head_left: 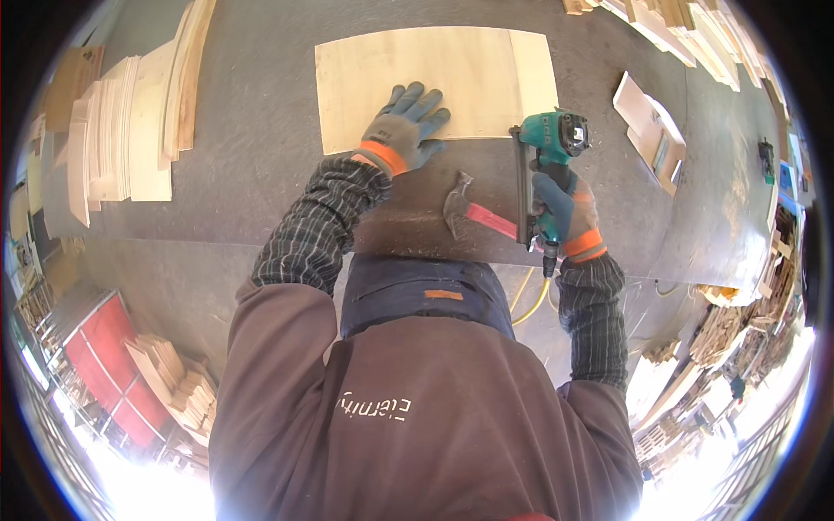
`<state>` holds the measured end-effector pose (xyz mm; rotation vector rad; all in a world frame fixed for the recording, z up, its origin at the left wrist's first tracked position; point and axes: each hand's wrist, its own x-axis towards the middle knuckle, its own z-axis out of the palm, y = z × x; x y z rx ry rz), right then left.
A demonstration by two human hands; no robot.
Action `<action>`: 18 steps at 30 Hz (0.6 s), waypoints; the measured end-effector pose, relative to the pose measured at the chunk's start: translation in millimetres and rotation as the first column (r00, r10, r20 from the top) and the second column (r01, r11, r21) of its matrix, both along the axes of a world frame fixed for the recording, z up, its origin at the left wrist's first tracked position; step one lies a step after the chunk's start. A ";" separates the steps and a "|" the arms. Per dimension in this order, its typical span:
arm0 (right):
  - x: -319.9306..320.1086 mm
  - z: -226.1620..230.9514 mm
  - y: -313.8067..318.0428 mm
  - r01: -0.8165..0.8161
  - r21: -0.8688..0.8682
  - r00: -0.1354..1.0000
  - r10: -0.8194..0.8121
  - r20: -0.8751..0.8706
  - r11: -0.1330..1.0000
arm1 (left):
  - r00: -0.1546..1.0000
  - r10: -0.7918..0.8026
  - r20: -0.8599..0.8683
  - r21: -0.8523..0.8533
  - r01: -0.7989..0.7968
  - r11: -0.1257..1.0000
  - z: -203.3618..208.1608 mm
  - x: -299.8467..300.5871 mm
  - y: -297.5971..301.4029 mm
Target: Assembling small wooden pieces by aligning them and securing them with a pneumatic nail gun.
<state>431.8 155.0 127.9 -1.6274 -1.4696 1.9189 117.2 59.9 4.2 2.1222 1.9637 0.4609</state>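
Note:
A pale plywood panel [417, 82] lies flat on the dark worktable, away from its near edge. My gloved left hand [400, 130] rests on the panel's near edge with fingers spread. In my gloved right hand [569, 208] is a teal and black pneumatic nail gun [552, 139], its fingers wrapped round the handle. The gun's nose is by the panel's near right corner; whether it touches the wood I cannot tell. Between my hands lies a claw hammer [486, 215] with a red handle, partly hidden behind the gun. A yellow air hose [540, 300] runs down from the gun's handle.
Stacked boards [130, 122] stand at the table's left. To the right lie several white and wooden pieces [650, 130], with more strips [686, 30] at the far right. A small dark green tool [766, 162] sits near the right edge. Wood piles [178, 382] stand on the floor.

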 end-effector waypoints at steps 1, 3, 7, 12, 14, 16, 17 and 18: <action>0.2 0.2 1.5 0.007 -0.026 1.000 -0.008 -0.024 1.000 | 1.000 0.007 0.006 0.010 -0.007 1.000 -0.3 -0.1 -0.2; 3.0 -0.5 3.1 0.014 -0.052 0.999 -0.017 -0.049 0.999 | 1.000 0.013 0.012 0.020 -0.014 1.000 -1.0 -0.9 -0.5; 23.2 -7.4 14.5 0.040 0.029 0.999 -0.040 -0.007 0.999 | 1.000 0.004 0.002 -0.009 -0.004 1.000 -0.7 -0.1 -0.2; 37.1 -19.2 24.6 0.066 -0.008 0.998 -0.066 -0.001 0.998 | 1.000 0.008 -0.011 -0.004 -0.008 1.000 -3.4 0.5 1.7; 37.4 -17.1 25.1 0.053 0.023 0.998 -0.054 0.033 0.998 | 1.000 0.005 -0.018 0.010 -0.005 1.000 -4.3 1.2 1.1; 41.1 -14.8 25.4 0.069 0.027 0.998 -0.069 0.002 0.997 | 1.000 0.006 -0.007 0.015 -0.006 1.000 -4.4 1.4 0.8; 41.7 -13.3 24.8 0.083 0.030 0.996 -0.082 -0.031 0.996 | 1.000 0.009 0.004 0.021 -0.009 1.000 -4.1 1.0 0.7; 43.3 -10.1 23.6 0.080 0.030 0.996 -0.079 -0.033 0.996 | 1.000 0.011 0.001 0.021 -0.012 1.000 -4.0 0.5 0.7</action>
